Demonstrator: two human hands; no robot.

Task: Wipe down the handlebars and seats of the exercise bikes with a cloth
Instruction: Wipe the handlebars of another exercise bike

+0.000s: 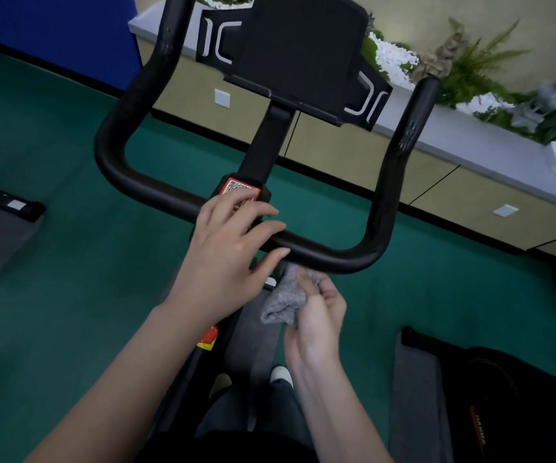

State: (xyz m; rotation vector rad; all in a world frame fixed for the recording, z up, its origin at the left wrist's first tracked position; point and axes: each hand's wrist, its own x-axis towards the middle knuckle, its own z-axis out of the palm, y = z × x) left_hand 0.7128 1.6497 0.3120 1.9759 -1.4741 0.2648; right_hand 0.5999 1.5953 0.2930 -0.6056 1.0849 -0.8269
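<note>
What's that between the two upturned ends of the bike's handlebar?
A flat black console panel on a centre post, seen in the head view; the handlebar curves round it.

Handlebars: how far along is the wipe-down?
Done: nothing shows as wiped; the black handlebars look the same all over. In hand: the right hand grips a grey cloth just under the crossbar, and the left hand lies with straight fingers across the crossbar by the stem. Left: probably the side grips, and the seat, which is out of view.
</note>
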